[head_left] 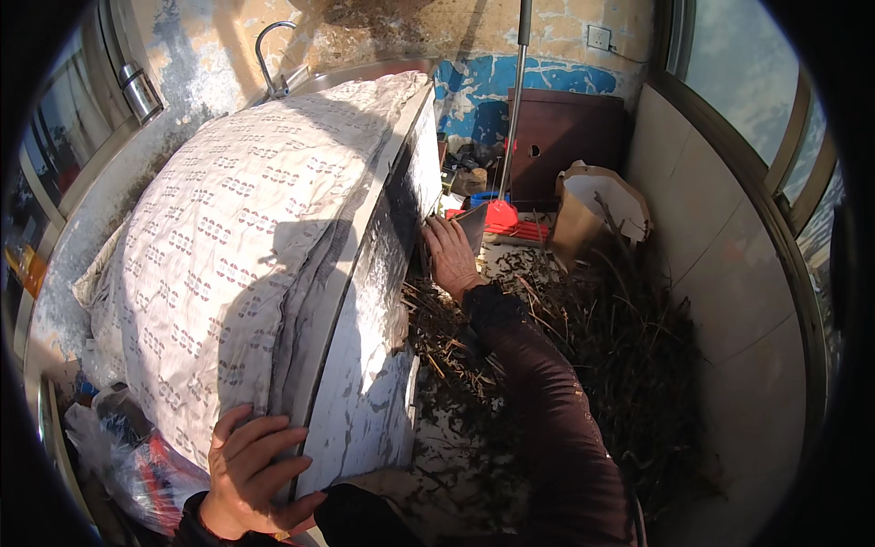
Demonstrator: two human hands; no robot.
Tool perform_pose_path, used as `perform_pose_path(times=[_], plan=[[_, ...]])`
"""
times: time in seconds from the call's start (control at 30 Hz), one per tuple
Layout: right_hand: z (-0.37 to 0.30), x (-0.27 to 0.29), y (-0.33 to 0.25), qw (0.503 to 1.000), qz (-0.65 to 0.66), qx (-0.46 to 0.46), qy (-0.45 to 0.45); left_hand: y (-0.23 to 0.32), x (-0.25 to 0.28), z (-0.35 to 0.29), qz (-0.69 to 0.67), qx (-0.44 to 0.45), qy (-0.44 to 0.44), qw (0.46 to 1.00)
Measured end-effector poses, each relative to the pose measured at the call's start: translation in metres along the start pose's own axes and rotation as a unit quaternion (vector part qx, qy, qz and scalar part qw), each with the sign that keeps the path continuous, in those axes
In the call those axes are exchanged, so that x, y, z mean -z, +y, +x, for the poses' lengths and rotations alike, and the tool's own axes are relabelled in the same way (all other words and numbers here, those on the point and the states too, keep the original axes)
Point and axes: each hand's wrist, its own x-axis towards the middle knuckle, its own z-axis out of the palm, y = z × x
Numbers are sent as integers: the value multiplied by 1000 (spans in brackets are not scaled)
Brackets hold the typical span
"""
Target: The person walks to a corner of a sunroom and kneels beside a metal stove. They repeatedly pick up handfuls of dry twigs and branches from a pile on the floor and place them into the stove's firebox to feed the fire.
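Left hand [255, 474] spread loosely on near edge of cabinet [355, 428], nothing clenched; right hand [448, 258] half-curled at dark panel [474, 225] beside cabinet's far end, hold unclear. Twigs [629, 346] beside cabinet could scratch it if it slips.

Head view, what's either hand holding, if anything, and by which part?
The left hand lies on the edge of the cloth-covered counter. The right hand is at the edge of a dark panel. Whether either grips cannot be told.
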Motion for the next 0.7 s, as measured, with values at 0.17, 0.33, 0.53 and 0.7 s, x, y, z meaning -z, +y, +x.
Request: perform_pose_path(times=[0.17, 0.33, 0.53, 0.7], plan=[[52, 4, 37, 967, -200, 9, -157, 3, -2, 3, -3, 4, 10, 1000], [49, -10, 43, 978, -142, 55, -144, 3, -2, 4, 0, 6, 8, 1000], [47, -28, 43, 970, -187, 41, -150, 1, -1, 4, -1, -2, 4, 1000], [55, -27, 48, 956, -217, 142, -136, 0, -1, 3, 0, -7, 6, 1000]])
